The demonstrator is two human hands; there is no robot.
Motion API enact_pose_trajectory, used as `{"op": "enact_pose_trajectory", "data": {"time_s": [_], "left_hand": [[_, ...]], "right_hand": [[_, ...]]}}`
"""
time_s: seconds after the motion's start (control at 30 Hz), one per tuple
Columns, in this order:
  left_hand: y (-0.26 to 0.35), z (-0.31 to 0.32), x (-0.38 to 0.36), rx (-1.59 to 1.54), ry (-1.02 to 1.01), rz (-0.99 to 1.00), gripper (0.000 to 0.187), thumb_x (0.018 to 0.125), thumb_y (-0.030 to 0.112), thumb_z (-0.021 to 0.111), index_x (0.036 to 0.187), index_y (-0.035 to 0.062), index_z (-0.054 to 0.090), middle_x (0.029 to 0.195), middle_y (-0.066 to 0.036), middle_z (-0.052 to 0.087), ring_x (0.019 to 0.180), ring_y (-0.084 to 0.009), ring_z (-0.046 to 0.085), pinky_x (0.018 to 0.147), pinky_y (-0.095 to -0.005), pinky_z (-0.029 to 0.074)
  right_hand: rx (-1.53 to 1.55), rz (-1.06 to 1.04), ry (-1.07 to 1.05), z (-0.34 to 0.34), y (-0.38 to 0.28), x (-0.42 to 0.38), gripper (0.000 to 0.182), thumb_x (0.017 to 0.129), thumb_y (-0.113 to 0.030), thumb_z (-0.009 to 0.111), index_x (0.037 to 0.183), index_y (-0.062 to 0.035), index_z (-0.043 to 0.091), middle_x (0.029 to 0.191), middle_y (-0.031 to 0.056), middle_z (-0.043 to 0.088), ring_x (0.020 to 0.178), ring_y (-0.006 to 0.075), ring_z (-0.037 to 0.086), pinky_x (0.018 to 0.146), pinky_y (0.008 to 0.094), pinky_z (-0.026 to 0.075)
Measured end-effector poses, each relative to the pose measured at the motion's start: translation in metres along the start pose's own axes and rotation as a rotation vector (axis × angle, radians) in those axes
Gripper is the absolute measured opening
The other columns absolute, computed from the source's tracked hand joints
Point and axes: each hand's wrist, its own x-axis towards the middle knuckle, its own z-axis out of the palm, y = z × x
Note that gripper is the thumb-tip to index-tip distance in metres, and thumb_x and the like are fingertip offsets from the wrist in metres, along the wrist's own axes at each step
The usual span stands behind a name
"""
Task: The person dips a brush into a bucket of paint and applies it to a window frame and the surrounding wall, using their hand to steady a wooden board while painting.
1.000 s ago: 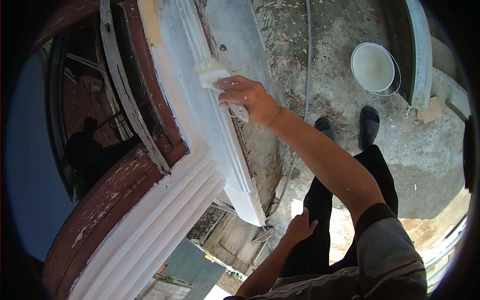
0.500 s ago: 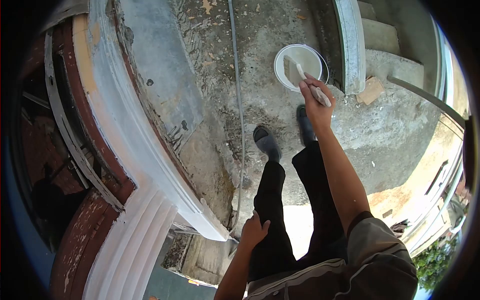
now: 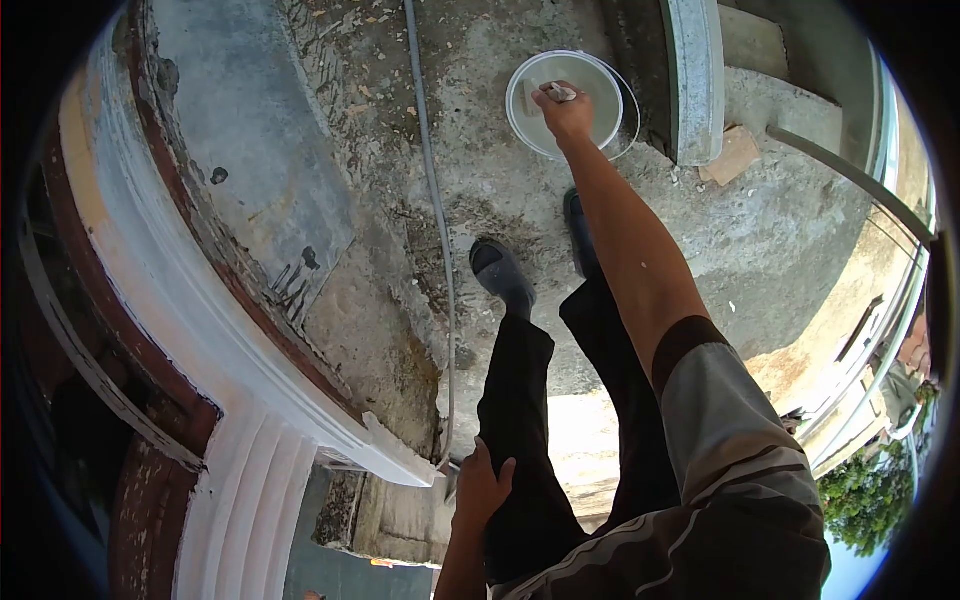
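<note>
My right hand (image 3: 568, 112) is closed round the handle of a paintbrush (image 3: 562, 94), over the white bucket (image 3: 513, 118). The brush head is down inside the bucket, partly hidden by my fingers, and looks pale. Pale liquid shows inside the bucket, and its thin wire handle hangs out on the right side. My left hand (image 3: 484, 490) rests against my left trouser leg, fingers apart, holding nothing.
A grey hose (image 3: 432, 170) runs along the rough concrete floor left of my feet. White-painted moulding (image 3: 250, 360) curves along the left. A pale post (image 3: 697, 90), concrete steps (image 3: 755, 45) and a brown flat piece (image 3: 731, 156) are at upper right.
My right hand has reached further forward and lowered the brush into the bucket. The view has shifted, so the floor and bucket appear further left. My left hand stays by my leg.
</note>
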Motion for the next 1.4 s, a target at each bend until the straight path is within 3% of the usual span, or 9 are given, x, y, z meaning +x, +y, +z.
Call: {"op": "enact_pose_trajectory", "data": {"time_s": [0.13, 0.23, 0.43, 0.73, 0.8, 0.93, 1.13, 1.23, 1.4], "left_hand": [[0.003, 0.003, -0.001, 0.049, 0.049, 0.02, 0.075, 0.09, 0.037, 0.063, 0.134, -0.0183, 0.038, 0.104, -0.039, 0.058, 0.098, -0.0508, 0.059, 0.086, -0.0519, 0.048], [-0.001, 0.007, -0.001, 0.098, 0.091, 0.074, 0.073, 0.089, 0.036, 0.064, 0.132, -0.0174, 0.039, 0.097, -0.035, 0.06, 0.092, -0.0483, 0.061, 0.08, -0.0499, 0.051], [0.006, 0.0, 0.005, 0.097, 0.053, 0.069, 0.074, 0.089, 0.036, 0.064, 0.131, -0.0183, 0.039, 0.1, -0.037, 0.059, 0.091, -0.049, 0.062, 0.08, -0.0502, 0.051], [0.007, -0.005, 0.004, 0.128, 0.057, 0.074, 0.074, 0.089, 0.036, 0.064, 0.132, -0.0186, 0.038, 0.102, -0.038, 0.06, 0.097, -0.0509, 0.061, 0.085, -0.0514, 0.05], [0.014, -0.009, 0.005, 0.089, -0.021, -0.009, 0.077, 0.09, 0.039, 0.062, 0.135, -0.0179, 0.036, 0.106, -0.038, 0.06, 0.1, -0.05, 0.06, 0.089, -0.0509, 0.049], [0.012, -0.006, 0.007, 0.138, 0.02, 0.052, 0.075, 0.089, 0.037, 0.063, 0.131, -0.0193, 0.037, 0.1, -0.038, 0.06, 0.093, -0.0504, 0.062, 0.083, -0.0512, 0.051], [0.017, -0.008, 0.008, 0.122, -0.012, 0.001, 0.078, 0.09, 0.041, 0.061, 0.135, -0.0171, 0.037, 0.105, -0.037, 0.061, 0.099, -0.0487, 0.062, 0.086, -0.0512, 0.05], [0.023, -0.004, 0.005, 0.141, 0.003, 0.016, 0.077, 0.09, 0.04, 0.061, 0.134, -0.0179, 0.037, 0.105, -0.036, 0.061, 0.098, -0.0486, 0.061, 0.086, -0.0508, 0.05], [0.028, 0.0, 0.0, 0.038, 0.055, 0.093, 0.072, 0.09, 0.037, 0.06, 0.132, -0.0183, 0.039, 0.108, -0.034, 0.061, 0.098, -0.0478, 0.061, 0.087, -0.0504, 0.05]], "right_hand": [[0.03, 0.017, 0.026, 0.013, 0.006, 0.0, 0.026, 0.069, -0.025, 0.08, 0.089, -0.0095, 0.076, 0.079, 0.0091, 0.072, 0.071, 0.0211, 0.068, 0.07, 0.0332, 0.054], [0.062, 0.09, -0.067, 0.009, 0.003, -0.001, 0.02, 0.074, -0.014, 0.08, 0.089, -0.0025, 0.073, 0.077, 0.0044, 0.069, 0.07, 0.0137, 0.064, 0.066, 0.0292, 0.052], [0.477, 0.253, 0.003, -0.011, 0.009, 0.003, 0.018, 0.074, -0.006, 0.079, 0.089, 0.0005, 0.07, 0.081, 0.0076, 0.067, 0.07, 0.0151, 0.064, 0.063, 0.027, 0.055], [0.184, 0.182, -0.103, 0.002, 0.011, -0.002, 0.018, 0.072, -0.012, 0.079, 0.086, -0.0035, 0.073, 0.075, 0.0053, 0.068, 0.068, 0.014, 0.064, 0.064, 0.0305, 0.051], [0.326, 0.241, -0.16, -0.007, 0.006, -0.001, 0.017, 0.074, -0.01, 0.078, 0.088, -0.0024, 0.072, 0.077, 0.0056, 0.068, 0.07, 0.0145, 0.064, 0.064, 0.0299, 0.052], [0.653, 0.318, -0.111, -0.031, -0.007, -0.003, 0.016, 0.076, -0.004, 0.076, 0.09, 0.0002, 0.069, 0.082, 0.0061, 0.067, 0.073, 0.0162, 0.065, 0.065, 0.0286, 0.055], [0.563, 0.376, -0.092, -0.029, -0.009, -0.015, 0.013, 0.08, 0.002, 0.073, 0.091, 0.0002, 0.066, 0.091, 0.01, 0.065, 0.081, 0.0199, 0.066, 0.07, 0.0303, 0.061], [0.726, 0.39, -0.145, -0.037, -0.021, -0.024, 0.014, 0.08, 0.001, 0.073, 0.091, 0.0013, 0.065, 0.089, 0.0105, 0.065, 0.077, 0.0203, 0.067, 0.067, 0.0299, 0.061], [1.066, 0.453, -0.168, -0.102, -0.048, -0.035, 0.02, 0.085, 0.002, 0.067, 0.104, 0.0021, 0.059, 0.093, 0.0132, 0.066, 0.081, 0.0255, 0.07, 0.074, 0.0385, 0.064]]}}
